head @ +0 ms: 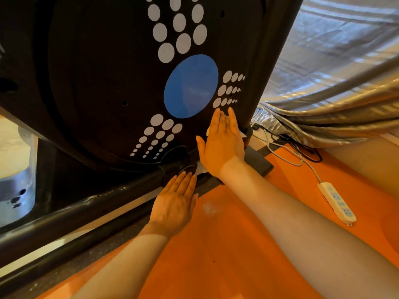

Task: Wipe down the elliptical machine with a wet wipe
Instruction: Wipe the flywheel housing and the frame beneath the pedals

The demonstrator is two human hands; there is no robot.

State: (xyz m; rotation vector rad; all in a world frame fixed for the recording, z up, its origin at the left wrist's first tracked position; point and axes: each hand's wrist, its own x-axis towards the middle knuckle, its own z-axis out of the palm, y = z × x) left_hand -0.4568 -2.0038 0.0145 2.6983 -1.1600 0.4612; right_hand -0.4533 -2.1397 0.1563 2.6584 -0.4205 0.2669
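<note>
The elliptical machine's black flywheel housing (103, 78) fills the upper left, marked with a blue disc and white dots. My right hand (222, 145) lies flat against its lower right part, pressing a white wet wipe (243, 133); only the wipe's edges show beside my fingers. My left hand (176, 201) rests flat, fingers together, on the black base rail (86, 210) just below the housing, holding nothing that I can see.
An orange mat (237, 244) covers the floor under my arms. A white power strip (336, 202) with its cable lies at the right. A shiny silver cover (334, 83) drapes down at the upper right. Black cables (302, 147) trail beneath it.
</note>
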